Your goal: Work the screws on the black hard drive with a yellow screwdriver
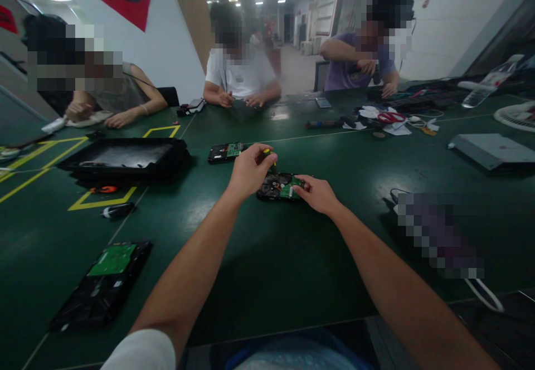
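While the left hand (252,170) pinches a driver (267,151) between thumb and curled fingers, its grip closed around the yellow and black handle, the drive (273,190) lies flat on the green table (271,258) just below. The driver stands nearly upright over the left part of the drive; the fingers hide much of it, so I cannot tell whether its tip touches. At the right end of the drive is the right hand (320,193), half open, thumb on the green board (288,191) and forefinger near the far edge. How firmly it grips there I cannot tell.

Just beyond the drive, to its left, lies the far drive (225,152), partly behind the left hand. Well to the left of the drive is a black tray (178,150), with yellow tape (130,196) around it. Nearer the wearer than the drive, and far to its left, is the near drive (102,281), green board up.

Right of the drive are a blurred-out bundle (438,228) and, farther off, a grey box (497,150). Beyond the drive, to its right, are paper scraps (370,112), a phone (323,102) and a bottle (487,84). Across the table from the drive sit 3 people (242,74).
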Action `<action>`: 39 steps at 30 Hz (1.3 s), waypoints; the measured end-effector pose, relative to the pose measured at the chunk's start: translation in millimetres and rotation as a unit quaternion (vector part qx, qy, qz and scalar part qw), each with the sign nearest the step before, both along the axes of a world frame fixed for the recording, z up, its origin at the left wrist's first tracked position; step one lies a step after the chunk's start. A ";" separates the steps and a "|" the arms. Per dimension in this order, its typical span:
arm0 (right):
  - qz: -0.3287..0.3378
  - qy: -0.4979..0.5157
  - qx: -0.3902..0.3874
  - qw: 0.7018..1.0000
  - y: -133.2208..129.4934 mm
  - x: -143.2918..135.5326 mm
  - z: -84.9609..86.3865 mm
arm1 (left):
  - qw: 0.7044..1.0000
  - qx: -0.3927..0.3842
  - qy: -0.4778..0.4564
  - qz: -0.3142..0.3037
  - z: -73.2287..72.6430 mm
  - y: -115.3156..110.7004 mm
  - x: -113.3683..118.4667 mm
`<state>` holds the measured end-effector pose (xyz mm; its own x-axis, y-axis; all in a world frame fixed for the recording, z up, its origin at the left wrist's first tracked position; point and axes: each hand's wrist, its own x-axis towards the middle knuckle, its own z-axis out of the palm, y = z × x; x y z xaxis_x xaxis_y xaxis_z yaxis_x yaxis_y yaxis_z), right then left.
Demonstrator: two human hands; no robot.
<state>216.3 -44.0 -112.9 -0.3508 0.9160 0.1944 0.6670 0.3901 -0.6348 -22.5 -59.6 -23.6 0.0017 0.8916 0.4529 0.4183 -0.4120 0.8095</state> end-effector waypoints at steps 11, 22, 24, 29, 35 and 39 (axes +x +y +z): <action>-0.003 -0.011 0.009 1.000 2.3 0.7 -3.6 | 1.000 0.015 -0.005 -0.023 -6.8 6.1 -4.7; -0.003 -0.010 0.015 1.000 3.2 1.6 -7.2 | 0.993 -0.010 -0.007 -0.114 3.5 -1.1 -5.3; -0.006 -0.013 0.016 1.000 3.0 1.0 -7.4 | 0.992 -0.007 0.000 -0.125 6.5 -4.9 -2.7; -0.015 -0.008 0.014 1.000 1.4 -0.3 -6.6 | 0.990 -0.020 -0.003 -0.141 9.4 -10.0 1.8; -0.025 -0.016 0.024 0.999 -0.2 -2.0 -5.2 | 0.966 -0.104 -0.113 -0.207 8.6 -11.0 7.3; -0.020 -0.014 0.028 0.999 -1.0 -2.9 -4.4 | 0.960 -0.110 -0.186 -0.177 5.7 -10.4 13.8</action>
